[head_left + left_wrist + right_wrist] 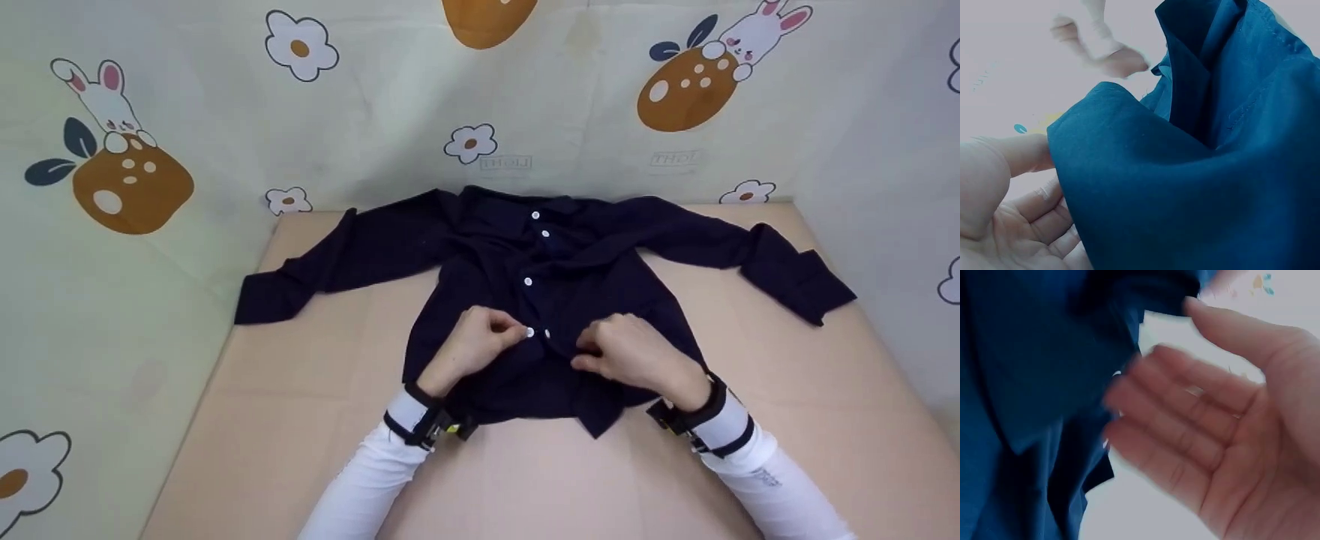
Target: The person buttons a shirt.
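Observation:
A dark navy long-sleeved shirt (480, 259) lies front up with its sleeves spread to both sides. White buttons run down its front. My left hand (476, 341) pinches the edge of the front placket beside a white button (530, 332). In the left wrist view the cloth (1157, 208) rises in a fold from the thumb and fingers. Just right of the placket hovers my right hand (634, 352), apart from the left. The right wrist view shows its palm with fingers (1185, 433) fairly straight and blurred, holding nothing. Another white button (547, 334) sits between the hands.
The shirt lies on a table with a beige cover (300, 450). Behind and at both sides hangs a pale curtain (375, 112) printed with bunnies, oranges and flowers. The shirt's collar reaches close to the back edge.

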`<control>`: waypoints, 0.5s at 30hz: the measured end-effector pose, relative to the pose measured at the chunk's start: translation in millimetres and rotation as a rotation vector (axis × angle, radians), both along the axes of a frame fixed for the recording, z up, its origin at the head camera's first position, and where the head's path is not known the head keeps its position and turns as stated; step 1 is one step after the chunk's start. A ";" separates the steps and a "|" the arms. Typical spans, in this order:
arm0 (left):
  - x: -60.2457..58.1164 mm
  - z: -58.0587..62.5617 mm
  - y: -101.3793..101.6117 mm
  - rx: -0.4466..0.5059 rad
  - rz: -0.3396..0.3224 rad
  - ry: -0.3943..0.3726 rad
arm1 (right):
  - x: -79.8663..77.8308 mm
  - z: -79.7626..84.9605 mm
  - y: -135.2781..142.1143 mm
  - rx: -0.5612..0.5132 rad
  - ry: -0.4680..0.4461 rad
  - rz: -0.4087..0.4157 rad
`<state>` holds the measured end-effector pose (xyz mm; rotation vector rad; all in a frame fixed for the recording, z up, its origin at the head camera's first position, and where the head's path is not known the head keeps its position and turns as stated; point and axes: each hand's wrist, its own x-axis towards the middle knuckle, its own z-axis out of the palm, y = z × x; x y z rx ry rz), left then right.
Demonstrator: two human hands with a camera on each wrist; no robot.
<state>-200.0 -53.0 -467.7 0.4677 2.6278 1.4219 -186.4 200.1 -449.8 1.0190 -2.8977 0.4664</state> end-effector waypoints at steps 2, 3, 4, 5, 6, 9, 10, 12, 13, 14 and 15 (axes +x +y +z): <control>0.3 -0.2 0.0 -0.003 0.000 -0.006 | 6.9 -4.1 -2.1 0.108 0.021 0.003; 0.4 -0.1 0.2 -0.005 0.001 -0.009 | 9.9 -6.1 -3.2 0.145 0.038 0.000; 0.6 -0.3 0.0 -0.006 0.002 -0.011 | 12.6 -7.9 -4.0 0.174 0.056 -0.004; 0.7 -0.1 -0.1 -0.007 0.002 -0.013 | 15.0 -9.5 -4.3 0.197 0.075 -0.013; 0.7 -0.1 -0.2 -0.008 0.001 -0.013 | 17.1 -10.1 -4.2 0.206 0.094 -0.019; 0.4 0.4 -0.7 -0.009 -0.006 -0.007 | 20.2 -9.1 -0.4 0.195 0.129 -0.023; 0.2 0.3 -1.0 -0.010 -0.008 -0.004 | 20.4 -7.7 1.7 0.187 0.116 -0.018; -0.2 0.0 -1.2 -0.012 -0.010 -0.005 | 19.6 -3.1 6.0 0.159 0.052 -0.002; -0.2 -0.3 -1.2 -0.012 -0.010 -0.007 | 18.7 -0.9 7.9 0.145 0.016 0.006; -0.1 -0.6 -1.1 -0.014 -0.007 -0.010 | 17.6 1.4 9.4 0.130 -0.030 0.007; 0.2 -1.0 -0.9 -0.015 -0.006 -0.012 | 16.3 3.7 10.4 0.113 -0.077 0.006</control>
